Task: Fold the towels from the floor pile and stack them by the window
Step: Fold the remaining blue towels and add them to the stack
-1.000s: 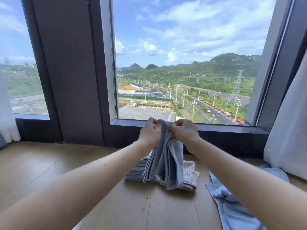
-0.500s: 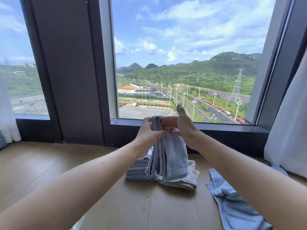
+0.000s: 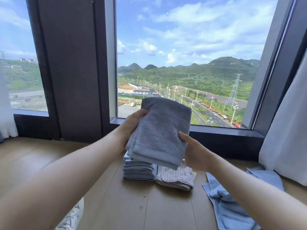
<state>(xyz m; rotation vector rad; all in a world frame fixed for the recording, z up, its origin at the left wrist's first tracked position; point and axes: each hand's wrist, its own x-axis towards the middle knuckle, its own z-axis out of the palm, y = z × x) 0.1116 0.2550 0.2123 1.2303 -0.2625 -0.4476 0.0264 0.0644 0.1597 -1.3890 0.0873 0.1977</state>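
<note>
Head view: gripping folded grey towel [image 3: 162, 130] with fingers [image 3: 184, 136] of left hand [image 3: 132, 125] and right hand [image 3: 196, 153], above stack [image 3: 139, 170] at floor's [image 3: 116, 205] window edge.

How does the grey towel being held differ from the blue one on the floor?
The grey towel is folded into a neat rectangle; the blue towel lies rumpled and unfolded. The grey towel is held up by the left hand and right hand; the blue towel rests on the floor. The grey towel is darker than the blue towel. Both are soft cloth.
</note>
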